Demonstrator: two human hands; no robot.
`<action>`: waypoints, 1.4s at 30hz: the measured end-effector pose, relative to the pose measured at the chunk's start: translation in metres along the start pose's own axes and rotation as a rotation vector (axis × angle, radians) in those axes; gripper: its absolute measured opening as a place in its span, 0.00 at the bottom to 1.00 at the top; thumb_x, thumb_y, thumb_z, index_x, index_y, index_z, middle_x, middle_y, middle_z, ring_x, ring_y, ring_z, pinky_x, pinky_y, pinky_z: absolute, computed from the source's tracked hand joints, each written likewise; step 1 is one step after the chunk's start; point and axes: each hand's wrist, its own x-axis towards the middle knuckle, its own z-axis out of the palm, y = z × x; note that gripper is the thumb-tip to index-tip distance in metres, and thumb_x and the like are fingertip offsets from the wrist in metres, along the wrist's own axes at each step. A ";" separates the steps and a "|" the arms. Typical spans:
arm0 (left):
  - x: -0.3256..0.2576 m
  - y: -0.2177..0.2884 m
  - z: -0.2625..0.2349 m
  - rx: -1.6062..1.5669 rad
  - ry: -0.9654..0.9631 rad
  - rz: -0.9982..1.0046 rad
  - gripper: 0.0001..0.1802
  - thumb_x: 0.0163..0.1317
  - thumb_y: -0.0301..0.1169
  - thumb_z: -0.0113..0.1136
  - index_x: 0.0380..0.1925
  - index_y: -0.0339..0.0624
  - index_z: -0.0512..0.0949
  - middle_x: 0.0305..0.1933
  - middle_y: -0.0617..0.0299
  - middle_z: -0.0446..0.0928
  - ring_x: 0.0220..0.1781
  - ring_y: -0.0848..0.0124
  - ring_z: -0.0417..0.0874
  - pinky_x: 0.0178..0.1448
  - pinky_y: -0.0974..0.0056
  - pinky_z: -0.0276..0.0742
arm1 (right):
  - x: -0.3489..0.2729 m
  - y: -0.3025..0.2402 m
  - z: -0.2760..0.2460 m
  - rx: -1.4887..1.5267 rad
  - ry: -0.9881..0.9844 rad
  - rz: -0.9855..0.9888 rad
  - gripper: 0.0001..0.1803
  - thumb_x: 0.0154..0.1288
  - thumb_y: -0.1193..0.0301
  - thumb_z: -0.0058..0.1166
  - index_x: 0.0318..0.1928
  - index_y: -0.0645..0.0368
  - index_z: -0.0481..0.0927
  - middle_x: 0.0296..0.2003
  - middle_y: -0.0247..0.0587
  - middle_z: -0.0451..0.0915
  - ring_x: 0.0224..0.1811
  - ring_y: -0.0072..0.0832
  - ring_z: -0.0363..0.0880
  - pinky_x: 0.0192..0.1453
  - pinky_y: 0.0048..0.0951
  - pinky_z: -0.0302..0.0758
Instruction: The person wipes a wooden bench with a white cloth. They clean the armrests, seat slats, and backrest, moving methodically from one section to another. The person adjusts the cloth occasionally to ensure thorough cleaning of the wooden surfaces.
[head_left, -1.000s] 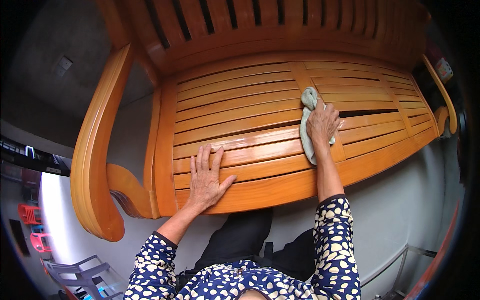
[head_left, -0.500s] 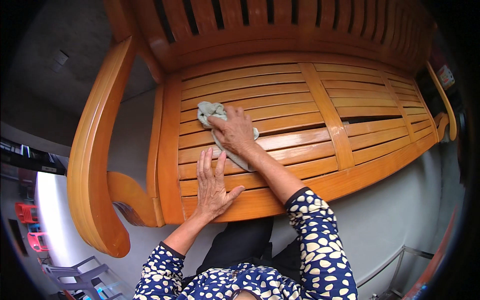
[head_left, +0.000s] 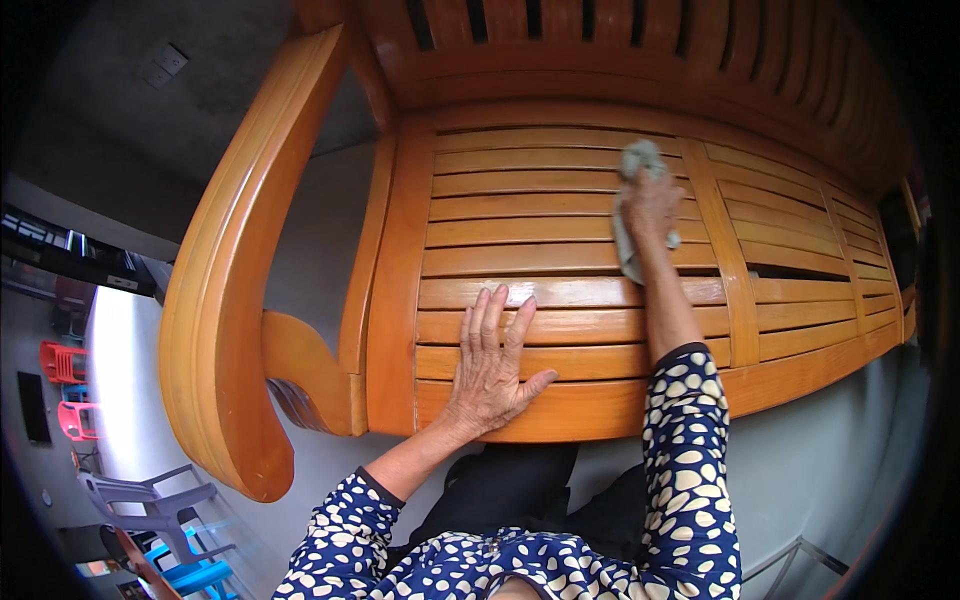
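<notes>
Holding a pale cloth [head_left: 641,155], right fingers [head_left: 668,196] bend partway; left fingers [head_left: 491,322] lie spread on the slatted bench [head_left: 545,231].

Home-like room: slatted wooden bench [head_left: 560,231], purplish plastic chair [head_left: 140,517], red chairs [head_left: 64,363].

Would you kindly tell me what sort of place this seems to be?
Probably an indoor sitting area, perhaps in a home: it has a slatted wooden bench, a purple-grey chair and a red chair.
</notes>
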 end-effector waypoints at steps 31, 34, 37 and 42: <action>-0.040 -0.022 -0.028 0.082 0.395 0.005 0.38 0.68 0.57 0.44 0.65 0.39 0.60 0.71 0.49 0.54 0.74 0.51 0.50 0.75 0.48 0.45 | -0.134 0.003 -0.133 0.211 -0.074 -0.339 0.18 0.57 0.69 0.57 0.50 0.45 0.81 0.42 0.46 0.76 0.43 0.43 0.72 0.45 0.44 0.70; -0.062 -0.032 -0.044 0.092 0.389 -0.026 0.37 0.67 0.57 0.46 0.65 0.40 0.60 0.70 0.47 0.54 0.73 0.48 0.51 0.74 0.47 0.46 | -0.134 0.074 -0.138 0.017 0.046 -0.140 0.20 0.60 0.67 0.56 0.55 0.45 0.79 0.47 0.49 0.76 0.49 0.47 0.73 0.50 0.47 0.70; -0.086 -0.039 -0.047 0.046 0.395 0.017 0.38 0.67 0.58 0.45 0.65 0.40 0.60 0.70 0.46 0.54 0.72 0.47 0.52 0.73 0.46 0.48 | -0.144 0.081 -0.163 -0.158 0.036 0.046 0.22 0.62 0.66 0.54 0.58 0.47 0.77 0.52 0.52 0.71 0.49 0.48 0.70 0.50 0.46 0.70; -0.108 -0.040 -0.044 -0.029 0.356 -0.003 0.38 0.66 0.61 0.43 0.62 0.41 0.61 0.67 0.46 0.55 0.70 0.47 0.53 0.72 0.45 0.49 | -0.181 0.001 -0.152 -0.065 0.038 -0.030 0.22 0.63 0.69 0.52 0.59 0.52 0.76 0.54 0.59 0.67 0.52 0.50 0.66 0.51 0.48 0.69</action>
